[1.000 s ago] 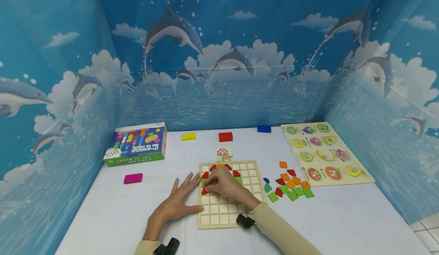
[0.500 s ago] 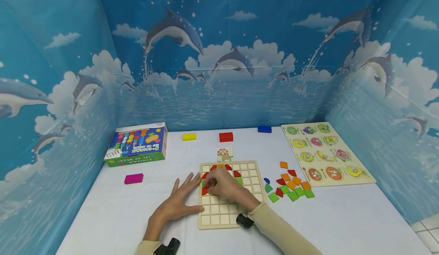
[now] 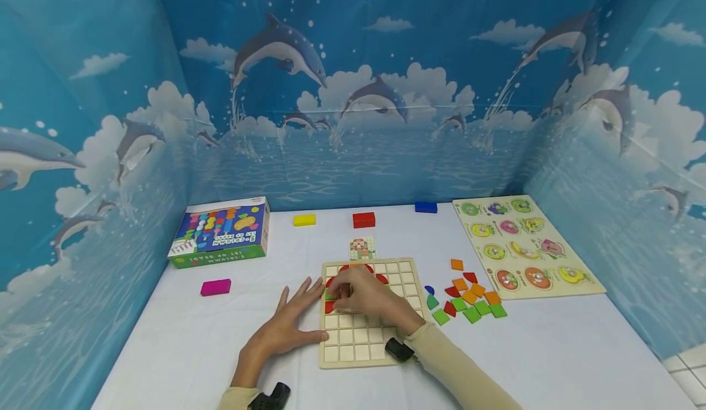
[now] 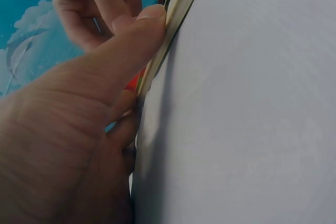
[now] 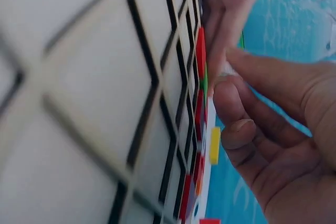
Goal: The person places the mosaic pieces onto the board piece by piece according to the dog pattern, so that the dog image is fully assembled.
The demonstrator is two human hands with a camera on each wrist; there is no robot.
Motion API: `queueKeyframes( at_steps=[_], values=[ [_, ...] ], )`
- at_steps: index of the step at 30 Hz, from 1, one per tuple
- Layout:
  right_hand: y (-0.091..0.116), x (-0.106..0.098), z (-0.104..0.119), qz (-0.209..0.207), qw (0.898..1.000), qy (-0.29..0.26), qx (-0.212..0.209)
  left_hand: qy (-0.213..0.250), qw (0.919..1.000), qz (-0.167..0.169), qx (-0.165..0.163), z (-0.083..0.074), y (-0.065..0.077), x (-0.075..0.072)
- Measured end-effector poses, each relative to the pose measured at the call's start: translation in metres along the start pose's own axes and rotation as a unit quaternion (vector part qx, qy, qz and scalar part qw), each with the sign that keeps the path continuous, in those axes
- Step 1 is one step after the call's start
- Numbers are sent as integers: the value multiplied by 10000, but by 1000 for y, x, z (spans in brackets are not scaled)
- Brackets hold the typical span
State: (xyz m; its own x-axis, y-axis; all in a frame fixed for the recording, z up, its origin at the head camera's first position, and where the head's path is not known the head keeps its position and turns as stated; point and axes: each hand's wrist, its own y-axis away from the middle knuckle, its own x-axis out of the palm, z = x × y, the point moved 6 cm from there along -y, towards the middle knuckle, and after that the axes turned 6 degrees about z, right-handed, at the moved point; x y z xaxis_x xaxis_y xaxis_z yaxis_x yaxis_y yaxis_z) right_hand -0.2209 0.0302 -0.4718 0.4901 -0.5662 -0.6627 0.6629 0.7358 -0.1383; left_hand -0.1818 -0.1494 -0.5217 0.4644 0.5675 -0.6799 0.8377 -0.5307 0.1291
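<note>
My left hand [image 3: 284, 327] lies spread beside the wooden grid board [image 3: 361, 336], fingertips at its left edge. In the left wrist view its thumb [image 4: 149, 22] rests against the board's side. My right hand [image 3: 366, 293] is over the upper left of the board, thumb and forefinger bent towards each other near a red quarter-round tile [image 3: 330, 307]. No tile shows clearly between those fingers [image 5: 236, 90] in the right wrist view; I cannot tell whether they pinch one. Red and green tiles sit in the upper cells, partly hidden by this hand.
A small pattern card [image 3: 362, 248] lies behind the board. Loose green, orange, red and blue tiles [image 3: 471, 315] are scattered to its right, near a fruit puzzle board [image 3: 510, 246]. Coloured blocks, including a red one [image 3: 363, 220] and a magenta one [image 3: 216, 287], and a printed box [image 3: 219, 232] stand around.
My right hand's fingertips have shifted slightly back from the red tile at the left edge, and its wrist has moved slightly right. My left hand has stayed at the board's edge.
</note>
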Motion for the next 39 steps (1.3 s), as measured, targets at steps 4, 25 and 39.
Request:
queueKeyframes(
  at_steps=[4, 25, 39],
  values=[
    [6, -8, -7, 105, 9999, -12, -62, 25, 10000, 6, -29, 0, 0, 0],
    [127, -138, -96, -981, 9806, 424, 1646, 39, 9998, -35, -174, 2, -2, 1],
    [200, -179, -141, -971, 9579, 563, 2642, 85, 9997, -48, -244, 1, -1, 1]
  ],
)
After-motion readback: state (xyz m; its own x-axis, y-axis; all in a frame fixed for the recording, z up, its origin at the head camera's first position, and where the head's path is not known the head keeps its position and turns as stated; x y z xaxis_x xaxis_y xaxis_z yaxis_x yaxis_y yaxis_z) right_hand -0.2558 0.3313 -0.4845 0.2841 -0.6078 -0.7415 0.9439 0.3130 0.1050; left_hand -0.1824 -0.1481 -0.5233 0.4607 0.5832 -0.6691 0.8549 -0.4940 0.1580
